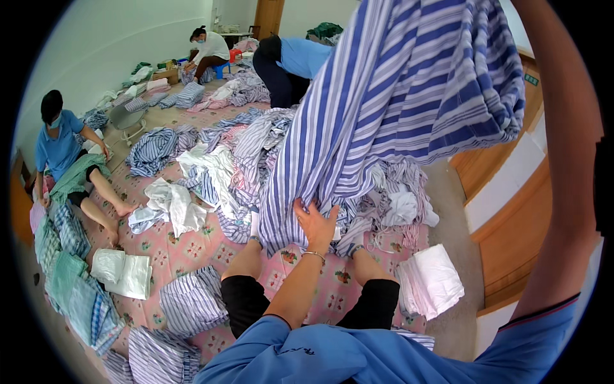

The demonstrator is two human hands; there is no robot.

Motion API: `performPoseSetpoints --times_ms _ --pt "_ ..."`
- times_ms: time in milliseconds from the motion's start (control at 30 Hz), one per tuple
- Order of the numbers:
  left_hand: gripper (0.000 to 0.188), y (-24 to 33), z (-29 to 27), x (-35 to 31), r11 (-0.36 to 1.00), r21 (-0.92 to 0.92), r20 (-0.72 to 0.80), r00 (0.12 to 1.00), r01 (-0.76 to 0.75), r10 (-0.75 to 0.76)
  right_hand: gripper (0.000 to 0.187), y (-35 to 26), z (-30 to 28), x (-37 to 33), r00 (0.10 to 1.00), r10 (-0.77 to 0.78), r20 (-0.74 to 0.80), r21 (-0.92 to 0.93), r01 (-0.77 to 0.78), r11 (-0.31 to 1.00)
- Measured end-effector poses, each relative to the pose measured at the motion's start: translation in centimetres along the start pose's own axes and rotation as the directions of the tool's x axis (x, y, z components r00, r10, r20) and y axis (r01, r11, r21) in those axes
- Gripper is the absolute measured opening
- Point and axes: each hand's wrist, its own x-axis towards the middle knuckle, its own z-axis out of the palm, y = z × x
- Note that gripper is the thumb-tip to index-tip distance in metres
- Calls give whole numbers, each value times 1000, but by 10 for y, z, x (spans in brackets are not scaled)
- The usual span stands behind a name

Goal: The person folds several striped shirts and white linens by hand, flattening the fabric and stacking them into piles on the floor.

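Note:
A large blue-and-white striped garment (358, 121) hangs spread out in front of me, with a gathered, elastic-looking edge at its upper right. I cannot tell for sure what kind of garment it is. My left hand (316, 224) is at its lower part, fingers spread against the cloth and not closed round it. My right arm (569, 147) is raised along the right side; the hand itself lies beyond the top of the picture. Below the garment, between and beyond my feet, a heap of loose striped and white clothes (256, 144) covers the floor.
Folded striped stacks (192, 301) and a white bundle (131, 275) lie to my left, a pale pink folded pile (432, 281) to my right. A person in blue (61, 144) sits at left with green cloth; another (294, 57) bends over the heap. Wooden doors (511, 243) line the right.

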Motion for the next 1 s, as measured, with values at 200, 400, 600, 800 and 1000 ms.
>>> performPoseSetpoints --times_ms 200,400,600,800,1000 --pt "36 -52 -13 31 998 54 -239 971 16 -3 42 44 4 -5 1000 -16 -5 -105 15 994" --pt "25 -130 -50 42 952 305 115 993 -42 7 34 203 55 -8 959 26 282 223 -92 970" --pt "14 -81 -163 118 902 250 -1 931 -353 364 38 349 69 -129 960 281 1 391 -260 883" --pt "6 -55 -271 96 936 224 53 962 -271 266 34 439 53 -311 742 558 372 575 -656 489" --pt "11 -44 -382 41 967 35 119 962 -251 245 35 435 -6 -425 541 744 393 625 -750 215"
